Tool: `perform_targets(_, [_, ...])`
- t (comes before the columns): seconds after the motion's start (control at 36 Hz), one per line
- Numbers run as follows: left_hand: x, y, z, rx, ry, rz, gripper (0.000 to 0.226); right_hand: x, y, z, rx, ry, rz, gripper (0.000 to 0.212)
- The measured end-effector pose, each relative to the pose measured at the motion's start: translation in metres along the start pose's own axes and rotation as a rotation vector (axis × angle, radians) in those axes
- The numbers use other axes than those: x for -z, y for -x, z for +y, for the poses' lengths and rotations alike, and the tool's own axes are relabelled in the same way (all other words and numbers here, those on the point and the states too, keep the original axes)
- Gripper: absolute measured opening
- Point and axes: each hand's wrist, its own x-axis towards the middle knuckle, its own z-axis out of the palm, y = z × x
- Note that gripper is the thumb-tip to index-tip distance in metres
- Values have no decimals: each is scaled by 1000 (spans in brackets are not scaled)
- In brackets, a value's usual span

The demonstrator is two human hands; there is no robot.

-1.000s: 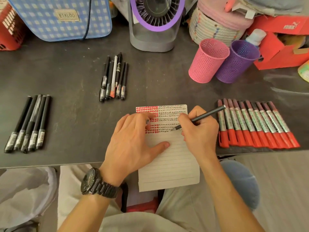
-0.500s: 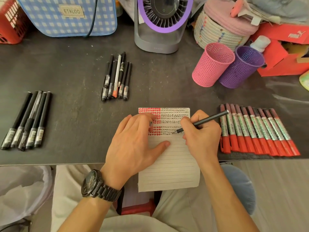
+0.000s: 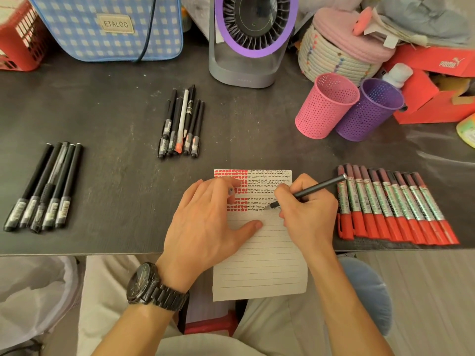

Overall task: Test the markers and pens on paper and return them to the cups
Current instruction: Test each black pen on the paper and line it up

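Head view: fingers (image 3: 282, 194) of the right hand (image 3: 308, 219) pinch a pen (image 3: 317, 186), its tip on the paper (image 3: 262, 265) at the last scribbled row. The left hand (image 3: 205, 227) lies flat, fingers spread, pinning the sheet, which overhangs the table (image 3: 115, 201) edge. Testing is under way; next, I judge, the pen goes to the cups (image 3: 325, 106), lifted clear of the markers (image 3: 393, 206) across bare tabletop.

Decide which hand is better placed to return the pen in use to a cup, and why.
Right hand, likely: it grips the pen, and the pink cup and purple cup stand on its side. The left hand rests on the paper.
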Motion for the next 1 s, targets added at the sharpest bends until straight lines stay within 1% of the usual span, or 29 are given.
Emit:
perform_targets(0.06, [-1, 1, -1, 3, 1, 12, 59, 0, 0, 0, -6, -1, -4, 30])
perform_targets(0.14, [0, 1, 0, -2, 0, 3, 54, 0, 0, 0, -5, -1, -10, 30])
perform_targets(0.25, [0, 0, 0, -1, -6, 6, 55, 1, 0, 0, -1, -7, -14, 30])
perform_targets(0.42, [1, 0, 0, -1, -21, 3, 64, 2, 0, 0, 5, 6, -9, 31])
perform_targets(0.56, [2, 0, 2, -12, -17, 1, 56, 2, 0, -1, -6, 5, -15, 28])
perform_targets(0.75, [3, 0, 2, -1, -19, 2, 66, 2, -1, -1, -7, 18, -15, 26])
perform_targets(0.89, [3, -1, 3, 6, -10, -2, 56, 3, -1, -3, 12, 37, -13, 25])
perform_targets(1.0, [4, -1, 3, 8, -22, -12, 63, 4, 0, -4, 7, 29, -25, 26])
